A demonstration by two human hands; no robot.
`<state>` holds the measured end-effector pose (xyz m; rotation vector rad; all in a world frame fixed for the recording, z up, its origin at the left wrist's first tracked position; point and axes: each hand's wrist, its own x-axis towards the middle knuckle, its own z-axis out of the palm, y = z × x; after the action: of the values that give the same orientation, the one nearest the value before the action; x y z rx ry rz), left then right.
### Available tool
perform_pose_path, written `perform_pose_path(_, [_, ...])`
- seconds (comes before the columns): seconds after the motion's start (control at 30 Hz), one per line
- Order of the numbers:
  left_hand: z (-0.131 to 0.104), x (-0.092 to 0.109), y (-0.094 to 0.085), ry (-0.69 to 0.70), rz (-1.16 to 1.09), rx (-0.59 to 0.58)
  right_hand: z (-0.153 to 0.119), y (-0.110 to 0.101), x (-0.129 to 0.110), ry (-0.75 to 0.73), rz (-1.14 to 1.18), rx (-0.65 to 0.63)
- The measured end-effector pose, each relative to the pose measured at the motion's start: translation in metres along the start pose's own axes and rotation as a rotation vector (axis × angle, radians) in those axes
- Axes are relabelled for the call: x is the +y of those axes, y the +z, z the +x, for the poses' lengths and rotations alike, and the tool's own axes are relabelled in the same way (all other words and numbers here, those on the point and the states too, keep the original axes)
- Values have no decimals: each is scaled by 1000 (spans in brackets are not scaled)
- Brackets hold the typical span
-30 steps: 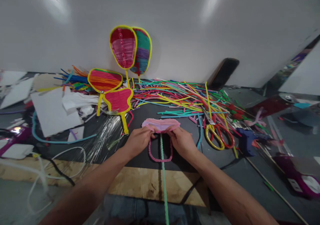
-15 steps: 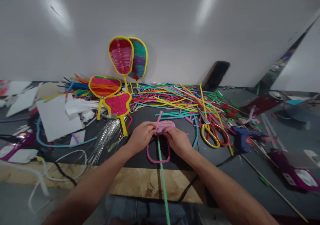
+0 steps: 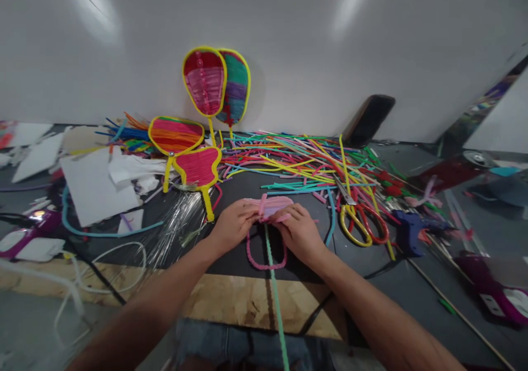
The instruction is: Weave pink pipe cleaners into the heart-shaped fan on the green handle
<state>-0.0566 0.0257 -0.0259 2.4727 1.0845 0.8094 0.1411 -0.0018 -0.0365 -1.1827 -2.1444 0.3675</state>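
A rounded pink pipe-cleaner frame (image 3: 267, 267) lies between my hands, its far part filled with pink and lilac rows (image 3: 280, 204). My left hand (image 3: 234, 226) pinches the left side of the filled part, where a short pink pipe-cleaner end (image 3: 263, 201) sticks up. With bent fingers, my right hand (image 3: 301, 233) grips a pink pipe cleaner (image 3: 284, 217) at the right side of the rows. A pale green pipe cleaner (image 3: 275, 298) runs from the middle of the frame down over the table edge. The fingertips partly hide the rows.
Finished yellow-rimmed fans (image 3: 198, 167) lie at left, and two more (image 3: 205, 82) lean on the wall. Loose pipe cleaners (image 3: 289, 156) spread behind. Scissors (image 3: 357, 225), a blue glue gun (image 3: 407, 232) and a phone (image 3: 373, 118) are at right; a white cable (image 3: 117, 244) loops at left.
The whole view has shifted slightly, so things appear a little higher and further right. My right hand's fingers have moved over the rows, and the upright pink end looks shorter.
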Motion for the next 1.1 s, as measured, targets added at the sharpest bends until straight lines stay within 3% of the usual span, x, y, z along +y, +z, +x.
perform_pose_path(0.3, [0, 8, -4, 16, 9, 26, 0, 2, 0, 44, -49, 12])
perform_pose_path(0.67, [-1, 6, 2, 66, 7, 37, 0, 4, 0, 0, -117, 13])
perform_pose_path(0.97, [-1, 7, 1, -21, -98, 54, 0, 3, 0, 21, -80, 19])
perform_pose_path(1.1, [-2, 8, -4, 22, -69, 59, 1, 3, 0, 56, -13, 10])
